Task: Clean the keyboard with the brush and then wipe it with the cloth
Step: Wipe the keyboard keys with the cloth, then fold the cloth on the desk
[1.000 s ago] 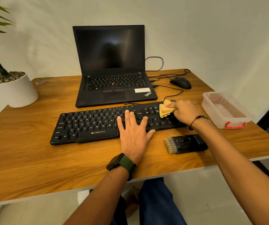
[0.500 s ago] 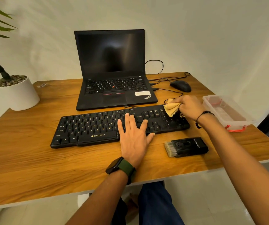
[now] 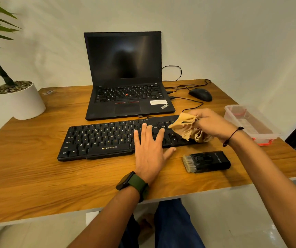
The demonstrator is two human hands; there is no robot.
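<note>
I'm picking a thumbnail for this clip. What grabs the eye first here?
The right hand bunching a tan cloth over the right end of the black keyboard, while the left hand lies flat on it. Next, the brush lying on the desk's near right.

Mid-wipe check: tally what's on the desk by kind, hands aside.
Cleaning tools: 2, cloth, brush
Computer gear: 3, keyboard, laptop, mouse
Containers: 1, plastic box
Plants: 1, potted plant
Total: 7
</note>
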